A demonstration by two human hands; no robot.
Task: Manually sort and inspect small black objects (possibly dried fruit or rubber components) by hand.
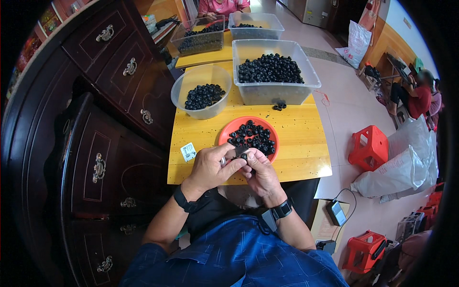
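Observation:
My left hand (213, 164) and my right hand (263, 177) meet at the near edge of a red plate (223, 131). The plate holds many small black ring-shaped parts (256, 136). My right hand pinches one small black part (244, 156) between thumb and fingers. Closed around a flat grey blade-like piece (240, 150), my left hand rests its thumb close to that part. Fingers hide most of the blade-like piece, so its exact kind cannot be made out. Beyond the plate are a round clear tub (177, 91) and a large clear bin (306, 91), both with black parts inside.
Dark specks and a white label (188, 151) lie on the yellow table (306, 153). Dark wooden cabinets (110, 86) stand close on my left. Across the table sits a person in pink (222, 6) behind more bins. Red stools (369, 147) and white sacks (406, 167) are on the right.

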